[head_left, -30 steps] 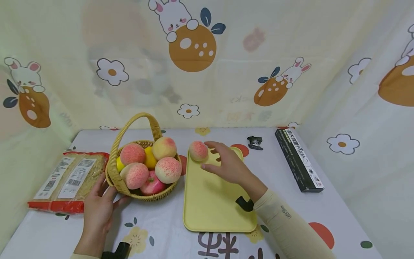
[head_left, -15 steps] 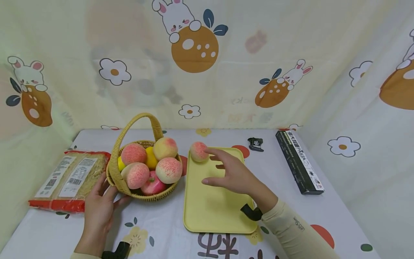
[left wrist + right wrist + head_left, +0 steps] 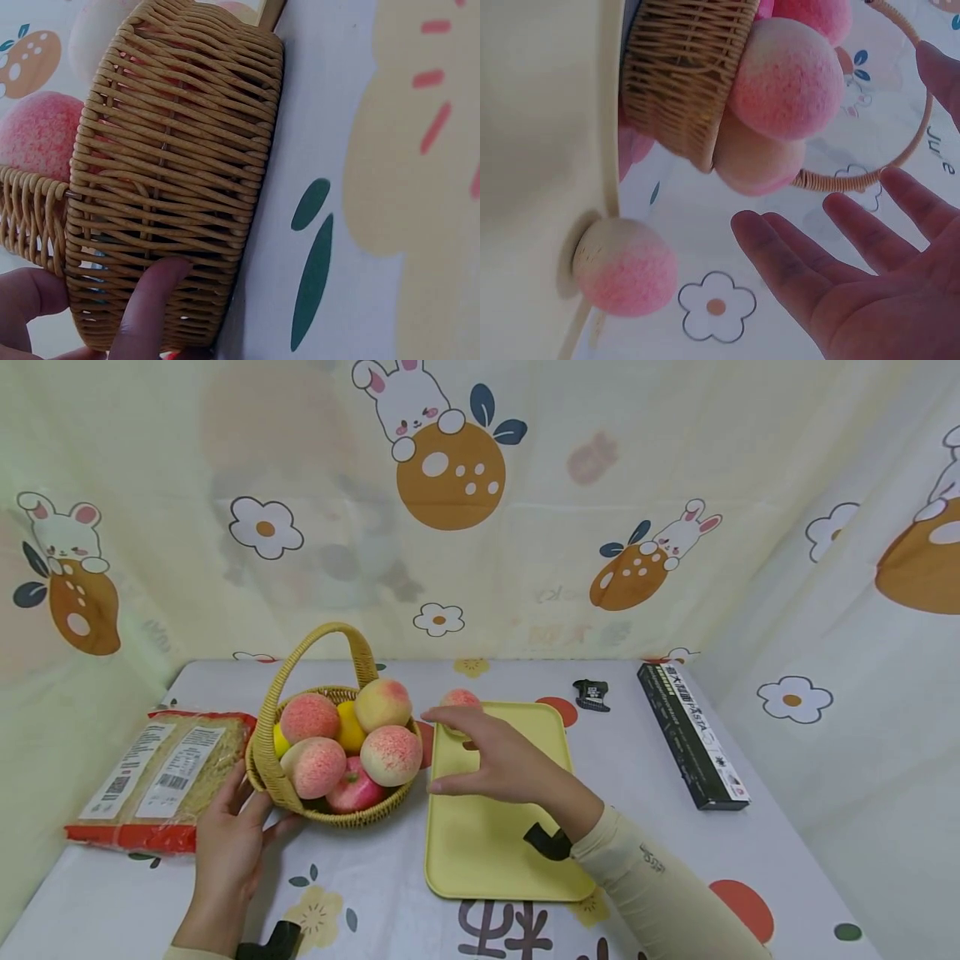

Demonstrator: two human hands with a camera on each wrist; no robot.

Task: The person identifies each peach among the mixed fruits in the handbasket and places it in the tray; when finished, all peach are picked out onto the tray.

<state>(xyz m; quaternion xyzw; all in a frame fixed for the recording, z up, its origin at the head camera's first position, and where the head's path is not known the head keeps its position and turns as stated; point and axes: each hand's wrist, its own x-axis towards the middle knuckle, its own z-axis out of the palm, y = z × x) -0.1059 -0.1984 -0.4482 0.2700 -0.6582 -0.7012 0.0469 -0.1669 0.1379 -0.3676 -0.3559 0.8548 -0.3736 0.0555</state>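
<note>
Cream cloth covers the right forearm in its sleeve [image 3: 660,877], leading to the right hand [image 3: 502,756], which hangs above the yellow tray [image 3: 495,856], fingers spread, thumb well apart, holding nothing. The left hand [image 3: 228,839] lays its thumb on the near wall of the wicker basket [image 3: 180,135], fingers loosely spread along its side; that contact probably steadies a heaped, round load. Ahead of this hand, the upright basket carries several peaches [image 3: 390,754], a red fruit [image 3: 356,787] and yellow fruit [image 3: 350,728]. Left of it lies a red-edged bag [image 3: 180,768], flat.

Just past the right fingers, a single peach [image 3: 626,266] sits at the tray's far left corner, where the rim may check rolling. Farther beyond that hand, to its right, are a long black box [image 3: 693,735] and a small black packet [image 3: 592,695], apparently set aside. Behind everything hangs a printed curtain [image 3: 525,568].
</note>
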